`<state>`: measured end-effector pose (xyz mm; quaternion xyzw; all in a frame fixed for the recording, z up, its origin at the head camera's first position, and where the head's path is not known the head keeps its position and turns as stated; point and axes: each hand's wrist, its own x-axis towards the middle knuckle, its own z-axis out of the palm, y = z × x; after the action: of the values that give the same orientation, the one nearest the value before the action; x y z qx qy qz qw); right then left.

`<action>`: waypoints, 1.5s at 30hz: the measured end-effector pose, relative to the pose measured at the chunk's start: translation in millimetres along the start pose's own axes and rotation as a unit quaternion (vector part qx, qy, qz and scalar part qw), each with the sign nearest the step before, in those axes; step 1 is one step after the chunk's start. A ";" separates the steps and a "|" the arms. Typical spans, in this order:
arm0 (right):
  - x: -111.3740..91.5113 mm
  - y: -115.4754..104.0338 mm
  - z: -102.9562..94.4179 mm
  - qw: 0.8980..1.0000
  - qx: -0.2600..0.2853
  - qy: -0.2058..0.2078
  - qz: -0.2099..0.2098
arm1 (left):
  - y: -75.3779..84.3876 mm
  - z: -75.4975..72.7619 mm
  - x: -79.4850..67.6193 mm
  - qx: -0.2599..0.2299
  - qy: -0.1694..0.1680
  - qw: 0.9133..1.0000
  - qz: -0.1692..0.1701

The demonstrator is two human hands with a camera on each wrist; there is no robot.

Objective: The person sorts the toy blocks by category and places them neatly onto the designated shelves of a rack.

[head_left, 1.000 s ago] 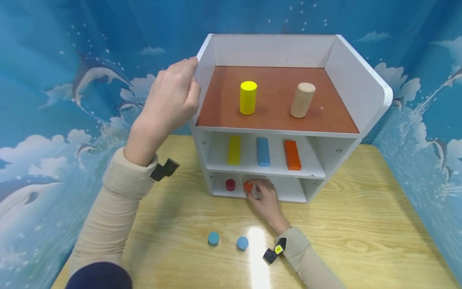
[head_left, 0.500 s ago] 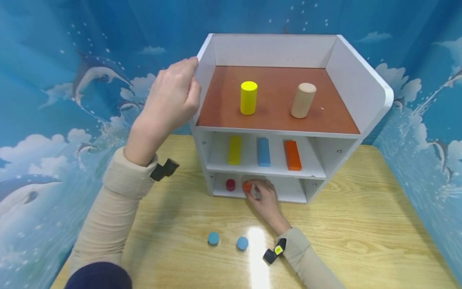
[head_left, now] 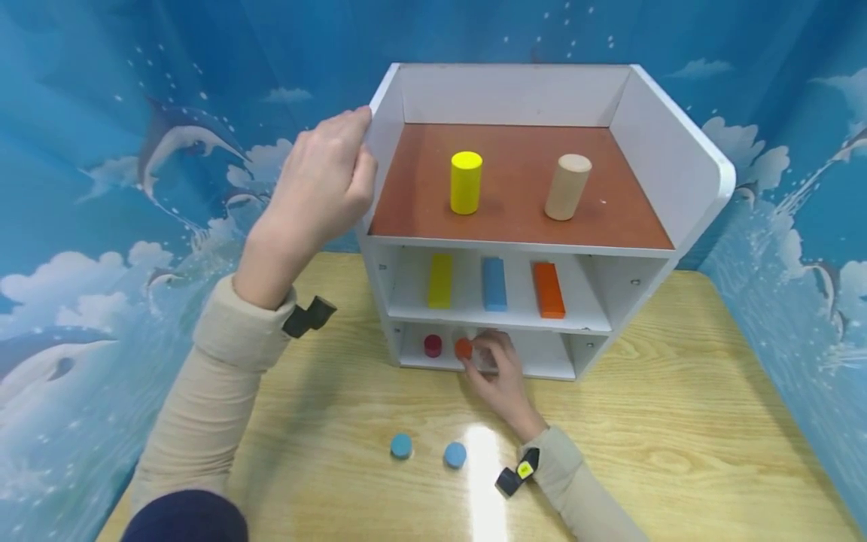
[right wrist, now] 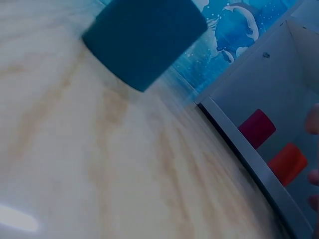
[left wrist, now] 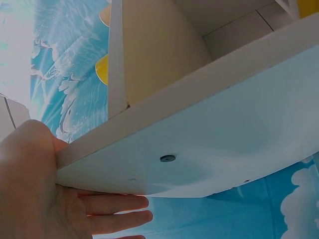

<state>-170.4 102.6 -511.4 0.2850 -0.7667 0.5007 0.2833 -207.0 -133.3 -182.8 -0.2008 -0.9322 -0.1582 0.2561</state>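
Note:
In the head view my left hand (head_left: pixel 318 169) holds the upper left side of the white shelf unit (head_left: pixel 521 245). The left wrist view shows this hand (left wrist: pixel 60 199) at the corner of the side panel (left wrist: pixel 199 144), several fingers extending past its edge. On the bottom shelf, an orange cylinder (head_left: pixel 463 348) stands just right of a dark red cylinder (head_left: pixel 433 345). My right hand (head_left: pixel 500 376) reaches in beside the orange one, thumb and fingers spread. In the right wrist view a gap shows between its fingertips (right wrist: pixel 313 177) and the orange cylinder (right wrist: pixel 288 164).
Two blue cylinders (head_left: pixel 401 446) (head_left: pixel 455 455) stand on the wooden table (head_left: pixel 704 406) before the shelf. The middle shelf carries yellow (head_left: pixel 440 281), blue (head_left: pixel 494 284) and orange (head_left: pixel 549 290) bars. On top stand a yellow cylinder (head_left: pixel 465 183) and a plain wooden cylinder (head_left: pixel 567 187).
My right hand has let go of the orange cylinder, its fingers parting and drawing slightly right. The left hand keeps its place on the shelf unit.

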 end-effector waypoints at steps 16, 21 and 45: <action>-17.6 -33.9 -25.0 0.975 0.149 -0.144 -0.081 | -0.5 -0.2 0.5 0.003 0.004 1.000 0.007; -20.4 -36.2 -27.4 0.959 0.186 -0.169 -0.133 | -0.9 -0.1 0.3 0.008 0.005 1.000 0.008; -53.7 -17.7 -17.5 0.930 0.143 -0.322 -0.101 | 0.3 0.1 -0.7 0.009 0.000 1.000 -0.003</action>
<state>-118.7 121.1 -533.4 0.5440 -0.7045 0.4550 0.0263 -206.4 -133.2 -183.2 -0.1957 -0.9343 -0.1507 0.2570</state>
